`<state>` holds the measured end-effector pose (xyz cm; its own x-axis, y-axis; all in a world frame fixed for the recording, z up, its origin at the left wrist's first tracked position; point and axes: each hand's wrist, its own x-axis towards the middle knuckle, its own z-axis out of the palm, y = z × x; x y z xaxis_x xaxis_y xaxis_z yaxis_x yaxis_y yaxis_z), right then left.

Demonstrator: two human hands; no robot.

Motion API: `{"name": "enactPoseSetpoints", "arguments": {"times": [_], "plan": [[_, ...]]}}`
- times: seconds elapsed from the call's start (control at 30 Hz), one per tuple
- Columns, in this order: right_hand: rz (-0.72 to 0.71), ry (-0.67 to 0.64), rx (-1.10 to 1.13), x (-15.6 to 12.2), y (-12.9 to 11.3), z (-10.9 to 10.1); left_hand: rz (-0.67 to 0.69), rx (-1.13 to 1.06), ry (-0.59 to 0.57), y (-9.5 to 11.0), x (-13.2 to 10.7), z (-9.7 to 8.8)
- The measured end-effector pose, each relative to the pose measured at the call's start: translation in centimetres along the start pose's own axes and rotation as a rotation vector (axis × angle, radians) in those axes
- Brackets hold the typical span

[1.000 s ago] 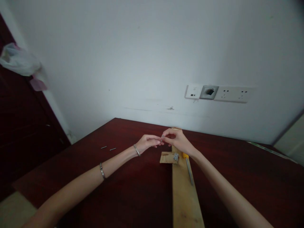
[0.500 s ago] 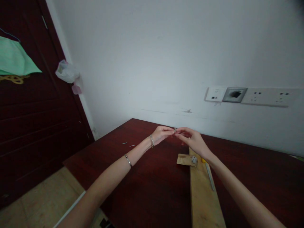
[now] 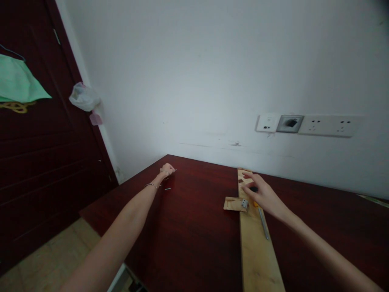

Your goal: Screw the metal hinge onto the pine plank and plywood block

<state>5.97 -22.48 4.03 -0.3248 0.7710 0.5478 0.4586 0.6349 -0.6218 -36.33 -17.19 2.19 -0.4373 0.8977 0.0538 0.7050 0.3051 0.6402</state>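
Observation:
My left hand (image 3: 167, 168) is closed near the table's far left corner, with a thin pale bit showing at its fingertips; its kind is too small to tell. A screw (image 3: 167, 188) lies on the table just nearer than that hand. My right hand (image 3: 264, 196) is open, thumb and fingers apart, over the far part of a long wooden board (image 3: 259, 251). Beneath it lies a screwdriver (image 3: 263, 224) with a yellow and black handle, partly hidden by the hand. A short wooden piece (image 3: 232, 204) bearing a small metal fitting (image 3: 244, 203) lies across the board's left edge.
The dark red table (image 3: 194, 227) meets a white wall (image 3: 194, 81) with a row of sockets (image 3: 313, 125). At the left stands a dark door (image 3: 36, 142) with a green cloth (image 3: 18, 79) on it. A plastic bag (image 3: 84, 97) hangs by the door frame.
My hands were together over the table around a small grey piece. They have parted: my left hand moved left to the table corner, and my right hand moved right and opened over the board.

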Motion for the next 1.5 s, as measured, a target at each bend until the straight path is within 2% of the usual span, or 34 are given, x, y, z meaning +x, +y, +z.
{"name": "enactPoseSetpoints", "arguments": {"times": [0.1,0.2,0.37,0.53,0.63,0.7,0.77,0.87,0.93,1.0,1.07,1.1,1.2,1.33,1.5], "plan": [[-0.007,-0.057,-0.035,-1.1,0.9,-0.6,-0.036,0.122,-0.005,-2.4,0.5,-0.3],[0.013,-0.085,-0.049,-2.0,1.0,-1.2,-0.028,0.185,-0.001,-3.7,1.2,-0.2],[0.023,-0.084,-0.065,-2.8,1.0,-2.0,-0.003,0.199,0.016,-4.6,2.0,0.2],[-0.018,-0.099,-0.133,-3.4,1.9,-3.0,0.018,0.135,0.070,-4.7,1.4,-0.2],[-0.053,-0.103,-0.237,-3.2,2.7,-3.8,0.068,0.050,0.117,-2.7,1.3,-0.5],[-0.035,-0.102,-0.322,-2.5,3.2,-4.2,0.139,-0.028,0.113,0.1,1.6,-0.4],[0.044,-0.144,-0.411,-1.5,3.6,-4.3,0.229,-0.099,0.053,3.7,1.8,0.4],[0.244,-0.213,-0.491,0.0,3.9,-3.7,0.380,-0.159,-0.181,9.4,0.8,3.2],[0.310,-0.234,-0.493,0.6,4.1,-3.0,0.499,-0.160,-0.389,12.4,-1.3,5.9],[0.397,-0.265,-0.485,0.9,4.3,-2.2,0.605,-0.135,-0.568,14.3,-4.2,8.8],[0.467,-0.287,-0.467,1.0,4.6,-1.5,0.696,-0.088,-0.704,15.2,-7.1,11.2],[0.493,-0.294,-0.454,1.0,4.7,-1.3,0.817,0.019,-0.787,15.4,-8.4,12.1],[0.542,-0.299,-0.409,1.0,5.1,-0.8,1.007,0.263,-0.813,15.7,-10.9,13.5],[0.569,-0.274,-0.367,1.1,5.5,-0.4,1.028,0.361,-0.772,15.7,-11.7,13.2],[0.565,-0.234,-0.357,0.9,6.0,0.2,1.013,0.345,-0.739,15.0,-11.9,13.2]]}}
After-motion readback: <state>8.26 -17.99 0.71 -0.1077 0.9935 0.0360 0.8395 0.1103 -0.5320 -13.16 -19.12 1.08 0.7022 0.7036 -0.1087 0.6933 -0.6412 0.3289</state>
